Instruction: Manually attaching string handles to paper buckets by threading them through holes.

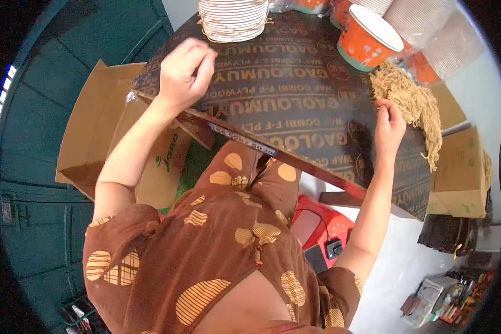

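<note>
My left hand (186,72) is closed in a fist above the left side of the dark printed board tabletop (284,100); whatever it may hold is hidden. Just beyond it stands a stack of white round paper tubs (234,19) with thin tan cord around it. At the right, my right hand (389,128) has its fingertips pinched at the edge of a loose heap of tan twine (409,94), which hangs over the table's right side. Behind the heap, an orange paper tub (364,47) with a green base and a white round top leans slightly.
More tubs in clear plastic wrap (428,33) crowd the back right. Open cardboard boxes stand left (100,117) and right (456,178) of the table. Below the table's front edge are a red plastic stool (323,222) and a small black device (333,248) with a cable.
</note>
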Action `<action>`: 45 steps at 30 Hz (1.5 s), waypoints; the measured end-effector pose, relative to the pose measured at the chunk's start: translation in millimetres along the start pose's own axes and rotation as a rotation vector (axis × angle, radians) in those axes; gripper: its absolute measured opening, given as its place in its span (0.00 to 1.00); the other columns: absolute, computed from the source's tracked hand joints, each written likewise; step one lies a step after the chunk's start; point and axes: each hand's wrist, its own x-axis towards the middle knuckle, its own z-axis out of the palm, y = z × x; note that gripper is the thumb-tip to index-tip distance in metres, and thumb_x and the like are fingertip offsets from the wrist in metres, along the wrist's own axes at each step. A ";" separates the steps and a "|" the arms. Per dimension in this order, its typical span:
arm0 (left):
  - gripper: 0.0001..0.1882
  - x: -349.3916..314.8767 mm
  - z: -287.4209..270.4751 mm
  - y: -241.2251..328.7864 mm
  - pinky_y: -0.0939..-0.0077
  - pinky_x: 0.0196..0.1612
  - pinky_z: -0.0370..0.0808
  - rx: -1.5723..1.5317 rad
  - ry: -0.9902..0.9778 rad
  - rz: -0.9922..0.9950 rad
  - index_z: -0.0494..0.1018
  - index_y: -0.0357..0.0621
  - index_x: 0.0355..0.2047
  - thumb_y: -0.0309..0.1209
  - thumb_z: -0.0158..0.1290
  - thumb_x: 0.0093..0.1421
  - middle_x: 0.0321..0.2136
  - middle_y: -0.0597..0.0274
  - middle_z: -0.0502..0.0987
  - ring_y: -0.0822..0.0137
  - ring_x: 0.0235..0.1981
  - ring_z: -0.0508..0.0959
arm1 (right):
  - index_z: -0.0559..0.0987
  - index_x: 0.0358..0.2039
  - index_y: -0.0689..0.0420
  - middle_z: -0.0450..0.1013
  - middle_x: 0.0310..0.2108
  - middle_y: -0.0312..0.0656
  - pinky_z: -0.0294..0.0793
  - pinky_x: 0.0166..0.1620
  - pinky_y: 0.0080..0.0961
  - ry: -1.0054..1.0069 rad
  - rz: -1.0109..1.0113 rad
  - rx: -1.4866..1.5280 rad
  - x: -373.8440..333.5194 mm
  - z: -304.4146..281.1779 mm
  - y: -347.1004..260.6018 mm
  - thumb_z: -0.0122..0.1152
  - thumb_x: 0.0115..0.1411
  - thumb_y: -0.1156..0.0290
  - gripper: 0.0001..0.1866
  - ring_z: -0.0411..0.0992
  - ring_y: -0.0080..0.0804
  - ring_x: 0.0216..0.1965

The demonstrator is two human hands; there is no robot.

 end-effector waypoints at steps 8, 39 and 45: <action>0.10 -64.1 23.7 -0.4 0.77 0.23 0.68 -0.161 -0.040 -0.455 0.76 0.33 0.23 0.26 0.53 0.60 0.18 0.55 0.75 0.71 0.17 0.73 | 0.80 0.35 0.61 0.77 0.29 0.44 0.73 0.38 0.26 0.001 -0.133 -0.087 2.1 4.3 -2.1 0.53 0.59 0.77 0.07 0.76 0.32 0.32; 0.05 -64.6 38.2 15.4 0.63 0.23 0.72 0.165 0.034 -0.398 0.73 0.43 0.20 0.27 0.55 0.51 0.20 0.56 0.74 0.52 0.20 0.76 | 0.79 0.29 0.61 0.75 0.29 0.49 0.73 0.37 0.33 -0.087 -0.158 -0.194 -0.5 15.6 13.5 0.53 0.54 0.80 0.06 0.75 0.42 0.31; 0.05 -64.4 35.5 18.2 0.65 0.22 0.71 0.167 0.024 -0.412 0.73 0.43 0.20 0.27 0.55 0.52 0.19 0.57 0.73 0.54 0.20 0.75 | 0.79 0.31 0.61 0.75 0.26 0.48 0.73 0.35 0.30 -0.115 -0.146 -0.173 -6.3 19.1 0.5 0.53 0.56 0.78 0.06 0.75 0.40 0.28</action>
